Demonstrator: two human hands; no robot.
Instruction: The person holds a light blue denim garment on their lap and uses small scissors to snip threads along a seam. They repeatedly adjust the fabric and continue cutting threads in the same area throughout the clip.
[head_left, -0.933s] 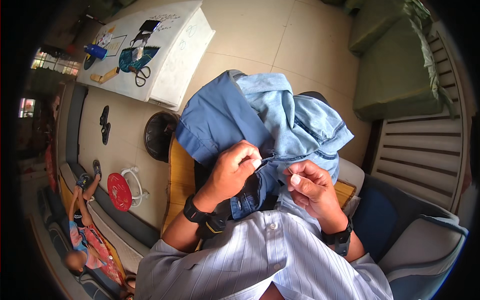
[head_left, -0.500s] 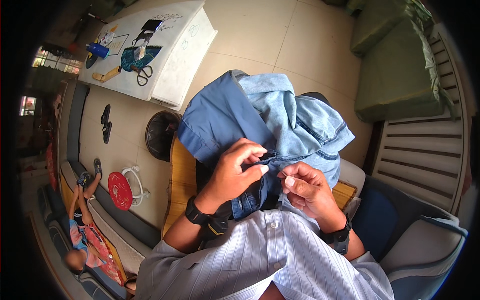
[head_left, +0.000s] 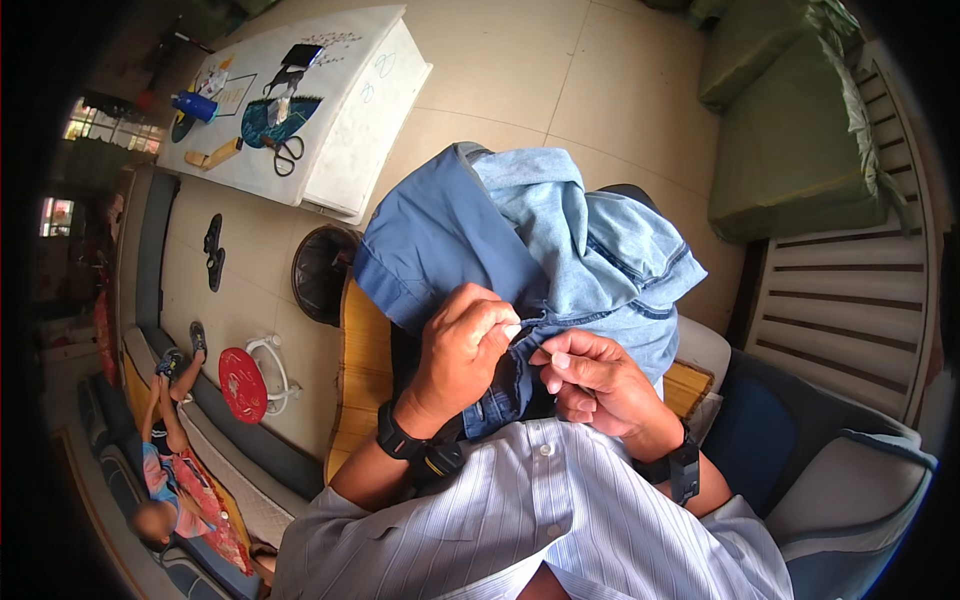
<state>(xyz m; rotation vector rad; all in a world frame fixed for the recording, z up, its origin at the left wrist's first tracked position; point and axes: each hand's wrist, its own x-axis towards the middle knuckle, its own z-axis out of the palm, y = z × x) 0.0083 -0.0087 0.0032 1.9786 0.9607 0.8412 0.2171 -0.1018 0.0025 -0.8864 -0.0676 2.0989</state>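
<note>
A heap of blue denim clothing (head_left: 550, 200), light on one side and darker on the other, lies over my lap. My left hand (head_left: 463, 345) is closed at the left of a dark denim seam, thumb and forefinger pressed together beside the cloth. What those fingertips pinch is too small to see. Just right of the seam, my right hand (head_left: 600, 378) also pinches thumb and forefinger, the other fingers curled; anything between them is too fine to make out. The two hands' fingertips are a short way apart. A dark band circles each wrist.
At the upper left stands a white table (head_left: 340, 150) with scissors (head_left: 287, 155), a blue bottle (head_left: 195, 106) and other small things. A bin (head_left: 325, 275) and a red-topped stool (head_left: 241, 385) stand left. Another person (head_left: 170, 480) is on a couch. Covered furniture (head_left: 790, 150) fills the upper right.
My left hand's fingers have drawn together and its thumb has closed up to the forefinger. My right hand has shifted slightly left and down, still pinching.
</note>
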